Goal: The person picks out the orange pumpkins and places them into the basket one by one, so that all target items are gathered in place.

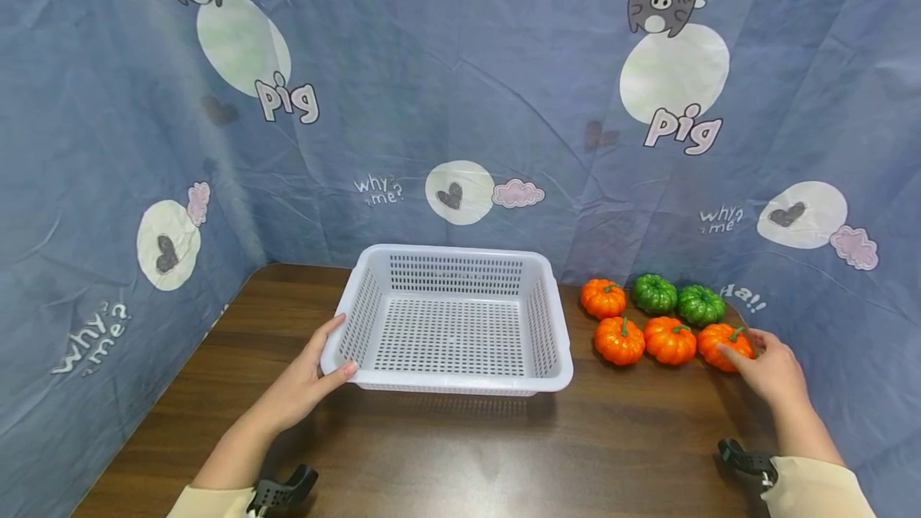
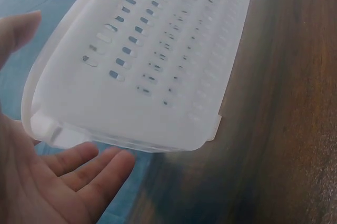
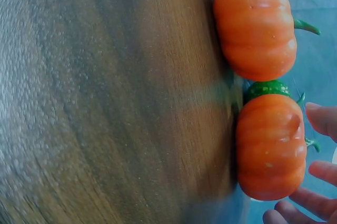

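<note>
A white plastic basket (image 1: 460,382) with slotted walls stands on the wooden table. My left hand (image 1: 305,382) spreads around its front left corner, with thumb over the rim and fingers along the outer left side. Seen from the left wrist, those fingers (image 2: 105,182) are fairly straight beside the basket wall (image 2: 131,113). At the right, my right hand (image 1: 773,366) reaches around the rightmost orange pumpkin (image 1: 719,346). Its fingers (image 3: 316,200) are loosely spread beside that pumpkin in the right wrist view, and a gap shows between thumb and pumpkin.
Left of the reached pumpkin are more orange pumpkins (image 1: 669,340), in two rows. Two green pumpkins (image 1: 653,294) sit behind, near the blue patterned cloth (image 1: 460,102) that hangs around the table's back and sides. Brown tabletop (image 1: 446,454) extends in front of the basket.
</note>
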Tool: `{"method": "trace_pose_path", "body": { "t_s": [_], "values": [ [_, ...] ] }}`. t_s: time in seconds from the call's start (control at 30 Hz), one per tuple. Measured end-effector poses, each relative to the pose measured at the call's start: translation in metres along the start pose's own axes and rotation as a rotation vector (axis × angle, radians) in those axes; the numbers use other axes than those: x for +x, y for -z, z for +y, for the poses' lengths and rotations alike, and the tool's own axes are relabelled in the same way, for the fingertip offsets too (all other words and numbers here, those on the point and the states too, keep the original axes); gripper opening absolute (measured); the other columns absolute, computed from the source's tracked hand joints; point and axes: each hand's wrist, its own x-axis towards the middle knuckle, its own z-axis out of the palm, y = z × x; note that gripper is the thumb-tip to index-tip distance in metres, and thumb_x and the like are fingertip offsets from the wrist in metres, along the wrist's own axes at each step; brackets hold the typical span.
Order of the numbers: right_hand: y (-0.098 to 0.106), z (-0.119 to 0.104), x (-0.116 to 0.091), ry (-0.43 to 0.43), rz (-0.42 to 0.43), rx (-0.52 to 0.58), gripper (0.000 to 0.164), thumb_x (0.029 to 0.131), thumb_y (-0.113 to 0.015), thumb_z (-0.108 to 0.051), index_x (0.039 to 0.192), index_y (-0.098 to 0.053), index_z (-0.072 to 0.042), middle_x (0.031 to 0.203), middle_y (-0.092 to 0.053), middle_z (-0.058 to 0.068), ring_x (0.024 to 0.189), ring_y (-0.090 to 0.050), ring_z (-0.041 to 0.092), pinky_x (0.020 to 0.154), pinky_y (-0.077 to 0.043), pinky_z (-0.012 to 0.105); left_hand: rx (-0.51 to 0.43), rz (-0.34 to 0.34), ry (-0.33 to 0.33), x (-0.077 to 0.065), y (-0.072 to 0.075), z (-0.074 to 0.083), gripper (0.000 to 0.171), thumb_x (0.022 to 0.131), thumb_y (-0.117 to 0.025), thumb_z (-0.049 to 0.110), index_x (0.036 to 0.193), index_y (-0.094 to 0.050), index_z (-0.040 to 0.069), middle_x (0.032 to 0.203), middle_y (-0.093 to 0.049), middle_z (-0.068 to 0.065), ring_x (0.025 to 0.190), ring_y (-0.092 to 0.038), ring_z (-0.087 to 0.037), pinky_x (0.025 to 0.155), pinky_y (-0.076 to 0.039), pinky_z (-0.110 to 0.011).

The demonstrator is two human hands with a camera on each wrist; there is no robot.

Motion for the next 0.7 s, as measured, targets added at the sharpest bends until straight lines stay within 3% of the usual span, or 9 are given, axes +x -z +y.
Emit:
{"method": "trace_pose_path", "body": {
  "t_s": [0.17,0.3,0.43,0.7],
  "values": [
    [-0.002,0.005,0.001,-0.017,-0.031,0.027,0.079,0.095,-0.063,-0.045,0.137,-0.037,0.017,0.133,-0.043,0.043,0.116,-0.046,0.057,0.095,-0.037,0.063,-0.055,-0.013,0.016,-0.001,0.000,-0.003,0.080,0.099,-0.063,0.020,0.159,-0.011,0.008,0.151,-0.033,-0.030,0.128,-0.049,-0.043,0.096,-0.047,-0.036],
    [-0.004,0.008,0.002,-0.028,-0.050,0.052,0.081,0.095,-0.064,-0.044,0.138,-0.035,0.018,0.134,-0.042,0.043,0.117,-0.046,0.057,0.095,-0.037,0.062,-0.116,-0.026,-0.008,-0.002,0.000,-0.005,0.080,0.098,-0.062,0.014,0.158,-0.010,0.006,0.148,-0.035,-0.032,0.127,-0.048,-0.044,0.090,-0.045,-0.019],
    [-0.005,0.011,0.001,-0.026,-0.054,0.075,0.080,0.095,-0.064,-0.041,0.138,-0.034,0.019,0.134,-0.041,0.044,0.118,-0.046,0.057,0.096,-0.036,0.062,-0.152,-0.033,-0.033,-0.004,0.001,-0.005,0.080,0.097,-0.063,0.011,0.157,-0.010,0.003,0.145,-0.038,-0.034,0.125,-0.049,-0.045,0.088,-0.047,-0.020],
    [-0.006,0.013,0.003,-0.023,-0.060,0.093,0.078,0.095,-0.065,-0.038,0.138,-0.034,0.019,0.135,-0.041,0.045,0.120,-0.045,0.057,0.097,-0.035,0.062,-0.195,-0.028,-0.022,-0.004,0.002,-0.005,0.079,0.097,-0.064,0.010,0.157,-0.014,0.003,0.148,-0.036,-0.033,0.126,-0.049,-0.046,0.086,-0.049,-0.021]
  ]
}}
